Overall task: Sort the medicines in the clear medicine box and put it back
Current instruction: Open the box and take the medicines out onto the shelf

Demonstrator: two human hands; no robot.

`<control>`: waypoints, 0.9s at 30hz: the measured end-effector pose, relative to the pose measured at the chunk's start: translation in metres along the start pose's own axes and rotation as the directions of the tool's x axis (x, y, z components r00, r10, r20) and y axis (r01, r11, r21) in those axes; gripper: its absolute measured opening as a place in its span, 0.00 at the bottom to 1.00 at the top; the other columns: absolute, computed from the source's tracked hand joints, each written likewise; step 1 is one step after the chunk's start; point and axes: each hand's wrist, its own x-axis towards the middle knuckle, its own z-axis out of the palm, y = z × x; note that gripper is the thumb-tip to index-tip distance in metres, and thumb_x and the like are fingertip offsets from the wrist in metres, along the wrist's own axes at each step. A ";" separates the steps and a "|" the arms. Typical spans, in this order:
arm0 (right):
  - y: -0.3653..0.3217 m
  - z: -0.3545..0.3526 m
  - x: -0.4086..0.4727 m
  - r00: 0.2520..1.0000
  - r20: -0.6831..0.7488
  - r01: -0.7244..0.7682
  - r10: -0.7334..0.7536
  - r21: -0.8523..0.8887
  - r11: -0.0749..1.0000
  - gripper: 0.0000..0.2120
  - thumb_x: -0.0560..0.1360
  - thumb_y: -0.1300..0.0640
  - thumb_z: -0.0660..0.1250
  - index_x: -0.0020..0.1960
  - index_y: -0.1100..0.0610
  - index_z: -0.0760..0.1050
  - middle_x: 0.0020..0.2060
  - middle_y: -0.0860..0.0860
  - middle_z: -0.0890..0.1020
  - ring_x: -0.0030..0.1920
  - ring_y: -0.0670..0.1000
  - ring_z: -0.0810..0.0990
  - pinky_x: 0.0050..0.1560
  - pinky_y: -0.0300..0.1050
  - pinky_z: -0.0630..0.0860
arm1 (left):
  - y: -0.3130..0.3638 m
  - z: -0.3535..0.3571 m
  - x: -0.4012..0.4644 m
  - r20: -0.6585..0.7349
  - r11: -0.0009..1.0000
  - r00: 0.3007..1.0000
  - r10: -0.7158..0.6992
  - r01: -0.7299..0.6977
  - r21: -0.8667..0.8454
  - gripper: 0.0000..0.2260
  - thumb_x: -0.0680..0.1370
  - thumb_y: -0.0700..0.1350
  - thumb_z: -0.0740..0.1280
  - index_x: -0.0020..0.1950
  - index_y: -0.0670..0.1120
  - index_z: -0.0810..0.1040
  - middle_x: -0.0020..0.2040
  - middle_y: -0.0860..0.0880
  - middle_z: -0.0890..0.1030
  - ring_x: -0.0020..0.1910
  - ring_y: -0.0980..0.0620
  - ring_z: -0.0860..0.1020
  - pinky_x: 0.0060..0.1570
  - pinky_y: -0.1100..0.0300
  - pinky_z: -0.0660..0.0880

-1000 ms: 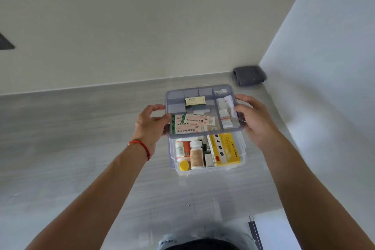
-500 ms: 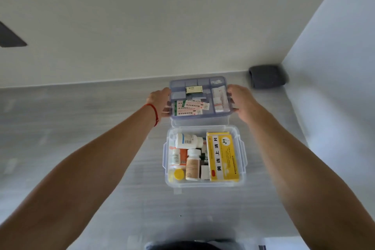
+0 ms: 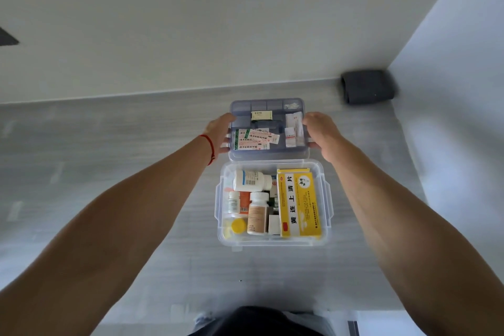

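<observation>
Head view shows a clear medicine box (image 3: pixel 273 240) standing open on a grey counter (image 3: pixel 109 172), and all places below are given from this box. Just behind the box, touching or almost touching its far edge, sits a grey divided tray (image 3: pixel 268 154). The left hand (image 3: pixel 219 132) grasps the left side of the tray, with its fingers curled around the edge; a red string (image 3: pixel 209 148) goes around this wrist. The right hand (image 3: pixel 323 132) grasps the right side of the tray in the same way, thumb on the rim. I cannot tell if the tray rests on the counter or is held a little above it.

Inside the tray lie flat plaster packets (image 3: pixel 255 139) with red and green print, a small pale box (image 3: pixel 261 115) behind them, and white sachets (image 3: pixel 294 129) on the right.

Inside the box, on the right side, lies a yellow carton (image 3: pixel 298 203) with dark characters. At the back left a white bottle (image 3: pixel 252 180) lies on its side. In front of it are a small white bottle (image 3: pixel 234 202), a brown-labelled bottle (image 3: pixel 257 213) and a yellow cap (image 3: pixel 237 226).

Far behind the box to the right, in the corner by the wall, lies a dark folded cloth (image 3: pixel 366 86).
</observation>
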 end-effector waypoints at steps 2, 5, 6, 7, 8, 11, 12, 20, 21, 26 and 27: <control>0.003 -0.002 -0.006 1.000 -0.005 0.028 -0.028 -0.060 0.998 0.15 0.81 0.59 0.54 0.61 0.59 0.77 0.59 0.58 0.82 0.59 0.59 0.81 0.63 0.60 0.80 | -0.004 -0.002 0.002 -0.001 1.000 1.000 0.020 -0.020 0.013 0.13 0.78 0.50 0.61 0.60 0.48 0.76 0.56 0.47 0.81 0.57 0.44 0.79 0.56 0.47 0.79; 0.006 -0.006 -0.023 0.989 -0.047 0.127 -0.139 -0.203 0.971 0.08 0.79 0.58 0.57 0.47 0.56 0.74 0.45 0.50 0.78 0.51 0.54 0.76 0.53 0.51 0.78 | -0.009 -0.004 -0.006 -0.088 0.978 0.989 0.116 -0.098 0.183 0.15 0.79 0.47 0.61 0.63 0.43 0.77 0.53 0.48 0.77 0.50 0.48 0.75 0.55 0.47 0.79; 0.006 -0.008 -0.032 0.982 -0.078 0.148 -0.173 -0.254 0.956 0.08 0.77 0.59 0.57 0.40 0.53 0.70 0.38 0.48 0.74 0.47 0.55 0.73 0.45 0.49 0.74 | -0.012 -0.003 -0.015 -0.137 0.960 0.973 0.184 -0.148 0.238 0.12 0.78 0.47 0.61 0.58 0.45 0.78 0.48 0.49 0.77 0.45 0.49 0.75 0.48 0.52 0.81; 0.008 -0.009 -0.041 0.970 -0.118 0.170 -0.212 -0.292 0.941 0.09 0.76 0.60 0.57 0.37 0.53 0.69 0.34 0.49 0.73 0.46 0.51 0.66 0.40 0.48 0.72 | -0.017 -0.001 -0.027 -0.180 0.939 0.949 0.257 -0.202 0.278 0.13 0.77 0.47 0.62 0.58 0.45 0.79 0.45 0.51 0.78 0.41 0.52 0.76 0.39 0.59 0.78; 0.011 -0.010 -0.053 0.949 -0.167 0.207 -0.268 -0.313 0.927 0.08 0.75 0.60 0.58 0.39 0.57 0.73 0.35 0.52 0.77 0.42 0.60 0.76 0.40 0.48 0.74 | -0.023 0.002 -0.040 -0.203 0.908 0.916 0.345 -0.272 0.318 0.13 0.77 0.47 0.62 0.58 0.47 0.80 0.46 0.52 0.78 0.41 0.54 0.76 0.36 0.63 0.74; 0.023 -0.006 -0.100 0.818 -0.306 0.394 -0.487 -0.319 0.862 0.08 0.80 0.58 0.63 0.55 0.58 0.80 0.47 0.50 0.84 0.46 0.49 0.83 0.51 0.45 0.82 | -0.050 0.007 -0.083 -0.111 0.721 0.771 0.627 -0.519 0.459 0.13 0.75 0.44 0.66 0.59 0.49 0.79 0.56 0.53 0.77 0.56 0.54 0.75 0.52 0.62 0.71; 0.028 -0.002 -0.116 0.776 -0.323 0.449 -0.542 -0.322 0.834 0.06 0.81 0.57 0.65 0.53 0.55 0.80 0.45 0.47 0.83 0.44 0.44 0.82 0.50 0.43 0.82 | -0.058 0.008 -0.094 -0.082 0.675 0.736 0.672 -0.563 0.476 0.13 0.75 0.42 0.66 0.58 0.48 0.79 0.57 0.53 0.77 0.58 0.54 0.74 0.56 0.60 0.70; 0.084 0.046 -0.181 0.879 -0.016 0.229 -0.477 -0.863 0.450 0.22 0.78 0.46 0.66 0.66 0.57 0.70 0.64 0.57 0.74 0.63 0.58 0.73 0.60 0.51 0.74 | -0.117 0.002 -0.145 0.032 0.526 0.665 0.746 -0.618 0.584 0.14 0.71 0.31 0.69 0.55 0.40 0.82 0.63 0.43 0.79 0.67 0.44 0.73 0.66 0.66 0.61; 0.087 0.051 -0.183 0.880 -0.011 0.223 -0.474 -0.873 0.434 0.24 0.78 0.46 0.66 0.68 0.58 0.68 0.66 0.58 0.72 0.65 0.59 0.72 0.63 0.51 0.73 | -0.121 0.000 -0.148 0.041 0.525 0.668 0.743 -0.620 0.583 0.14 0.72 0.31 0.69 0.56 0.39 0.82 0.65 0.42 0.78 0.68 0.44 0.73 0.67 0.68 0.59; 0.086 0.072 -0.179 0.927 -0.057 0.123 -0.371 -0.887 0.446 0.25 0.78 0.51 0.67 0.70 0.61 0.65 0.69 0.64 0.67 0.64 0.63 0.71 0.60 0.54 0.73 | -0.135 -0.005 -0.154 0.109 0.552 0.705 0.701 -0.633 0.543 0.13 0.74 0.33 0.68 0.57 0.43 0.81 0.72 0.47 0.73 0.77 0.50 0.64 0.71 0.67 0.56; 0.084 0.075 -0.178 0.933 -0.068 0.113 -0.353 -0.877 0.468 0.24 0.78 0.53 0.67 0.69 0.60 0.65 0.69 0.64 0.66 0.64 0.63 0.70 0.58 0.56 0.74 | -0.136 -0.005 -0.154 0.105 0.571 0.714 0.692 -0.631 0.525 0.13 0.74 0.34 0.68 0.57 0.44 0.81 0.73 0.48 0.72 0.77 0.51 0.62 0.72 0.66 0.57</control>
